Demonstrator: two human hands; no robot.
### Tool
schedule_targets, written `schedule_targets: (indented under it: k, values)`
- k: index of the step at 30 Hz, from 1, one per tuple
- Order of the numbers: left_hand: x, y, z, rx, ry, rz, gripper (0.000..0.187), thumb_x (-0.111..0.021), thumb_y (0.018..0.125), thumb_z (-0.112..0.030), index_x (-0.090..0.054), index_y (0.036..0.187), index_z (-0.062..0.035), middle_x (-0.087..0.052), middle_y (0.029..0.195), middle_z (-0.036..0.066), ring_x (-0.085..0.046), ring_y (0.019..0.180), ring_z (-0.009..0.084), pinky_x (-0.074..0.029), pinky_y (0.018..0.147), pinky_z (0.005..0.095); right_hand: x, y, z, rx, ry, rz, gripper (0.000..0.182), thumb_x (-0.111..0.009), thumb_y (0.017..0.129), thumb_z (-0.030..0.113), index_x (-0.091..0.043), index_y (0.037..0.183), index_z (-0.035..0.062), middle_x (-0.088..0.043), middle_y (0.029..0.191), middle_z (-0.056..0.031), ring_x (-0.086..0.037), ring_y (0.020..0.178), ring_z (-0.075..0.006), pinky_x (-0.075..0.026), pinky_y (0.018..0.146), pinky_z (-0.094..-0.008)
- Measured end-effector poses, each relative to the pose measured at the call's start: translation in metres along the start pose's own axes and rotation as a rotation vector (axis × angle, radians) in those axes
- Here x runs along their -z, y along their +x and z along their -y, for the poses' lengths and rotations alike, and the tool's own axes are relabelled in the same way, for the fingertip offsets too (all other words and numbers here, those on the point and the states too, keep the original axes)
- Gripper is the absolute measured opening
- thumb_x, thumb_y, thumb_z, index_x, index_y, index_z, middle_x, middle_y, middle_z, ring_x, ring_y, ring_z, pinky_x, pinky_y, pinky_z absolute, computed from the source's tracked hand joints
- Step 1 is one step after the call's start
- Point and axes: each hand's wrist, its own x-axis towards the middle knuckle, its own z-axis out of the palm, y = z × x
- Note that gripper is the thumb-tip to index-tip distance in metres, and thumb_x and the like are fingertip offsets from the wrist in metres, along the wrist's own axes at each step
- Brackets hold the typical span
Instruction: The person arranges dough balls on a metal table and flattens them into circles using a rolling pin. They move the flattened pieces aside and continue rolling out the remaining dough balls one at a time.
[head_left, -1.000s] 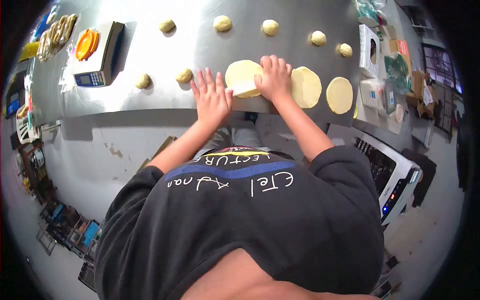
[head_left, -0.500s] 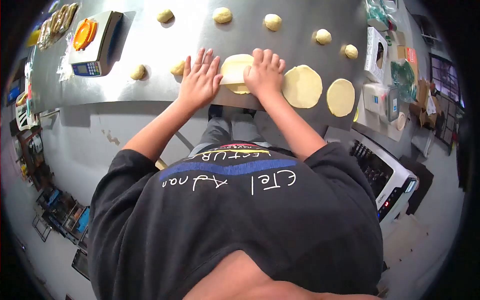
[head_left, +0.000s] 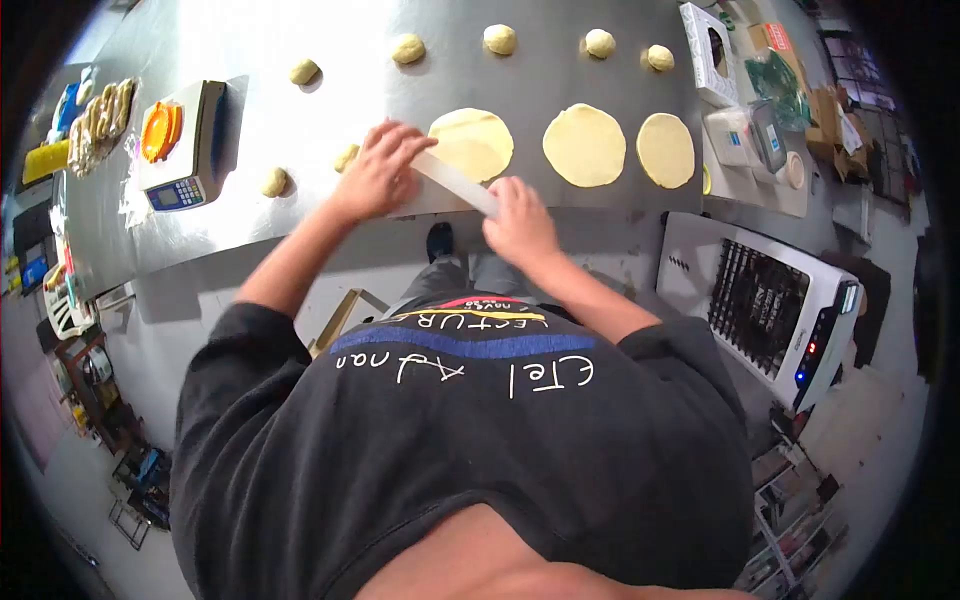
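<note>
A white rolling pin (head_left: 455, 183) is tilted across the table's near edge, its left end higher in view. My right hand (head_left: 522, 222) is closed round its right end. Slightly blurred, my left hand (head_left: 380, 170) has its fingers curled at the pin's other end. Just beyond the pin lies a flat round of dough (head_left: 472, 145). Two more rounds, a middle one (head_left: 584, 145) and a smaller one (head_left: 665, 150), lie to the right. Close to my left hand sits a dough ball (head_left: 346, 157), partly hidden by it; another dough ball (head_left: 274, 182) is further left.
Several dough balls, one being this pale ball (head_left: 500, 39), form a row farther back on the metal table (head_left: 400, 85). At left stands a digital scale (head_left: 180, 150) with orange moulds (head_left: 161, 132) on it. Plastic containers (head_left: 740, 137) and boxes are at right.
The rolling pin has come off the dough round towards my body and tilted. Both hands have moved back with it, and my left fingers went from flat to curled. The view has shifted.
</note>
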Motion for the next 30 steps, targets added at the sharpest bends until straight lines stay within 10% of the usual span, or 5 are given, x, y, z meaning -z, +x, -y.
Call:
schedule_targets:
  k: [3, 13, 23, 27, 30]
  values:
    - [-0.010, 0.037, 0.041, -0.192, -0.089, 0.126, 0.052, -0.039, 0.094, -0.034, -0.042, 0.137, -0.0063, -0.030, 0.147, 0.018, -0.017, 0.141, 0.0365, -0.015, 0.115, 0.0488, -0.036, -0.002, 0.023, -0.107, -0.064, 0.007, 0.031, -0.058, 0.068, 0.013, -0.048, 0.096, 0.0016, -0.052, 0.097, -0.0171, -0.050, 0.092, -0.0354, -0.039, 0.079, -0.0487]
    - [-0.051, 0.127, 0.005, -0.329, 0.348, 0.205, 0.052, -0.031, 0.099, -0.039, -0.036, 0.143, -0.0110, -0.026, 0.152, 0.005, -0.012, 0.144, 0.0208, -0.006, 0.116, 0.0483, -0.047, -0.006, 0.018, -0.325, -0.130, -0.092, 0.056, -0.075, 0.065, 0.028, -0.041, 0.104, 0.0053, -0.046, 0.106, -0.0143, -0.045, 0.100, -0.0331, -0.036, 0.084, -0.0467]
    - [-0.089, 0.193, -0.046, -0.391, -0.072, -0.226, 0.065, -0.036, 0.097, -0.043, -0.013, 0.149, -0.0113, -0.012, 0.156, 0.011, -0.004, 0.145, 0.0280, -0.002, 0.115, 0.0511, 0.003, -0.006, -0.012, -0.455, -0.004, -0.046, 0.047, -0.070, 0.073, 0.013, -0.041, 0.108, 0.0015, -0.050, 0.110, -0.0197, -0.050, 0.106, -0.0408, -0.043, 0.091, -0.0462]
    - [-0.067, 0.191, -0.043, -0.091, -0.284, -0.379, 0.072, -0.056, 0.086, -0.029, -0.022, 0.146, -0.0057, -0.017, 0.152, 0.020, -0.010, 0.142, 0.0383, -0.011, 0.114, 0.0495, 0.028, 0.000, -0.019, -0.524, 0.102, 0.024, 0.043, -0.063, 0.076, 0.011, -0.048, 0.115, -0.0017, -0.054, 0.112, -0.0235, -0.054, 0.102, -0.0426, -0.046, 0.087, -0.0475]
    - [-0.030, 0.153, -0.035, 0.195, -0.185, -0.702, 0.035, -0.057, 0.088, -0.019, -0.055, 0.122, -0.0089, -0.044, 0.135, 0.018, -0.031, 0.132, 0.0392, -0.019, 0.111, 0.0503, 0.029, 0.008, -0.030, -0.232, -0.007, -0.126, 0.039, -0.057, 0.077, 0.009, -0.052, 0.115, 0.0024, -0.055, 0.112, -0.0174, -0.053, 0.106, -0.0372, -0.044, 0.088, -0.0485]
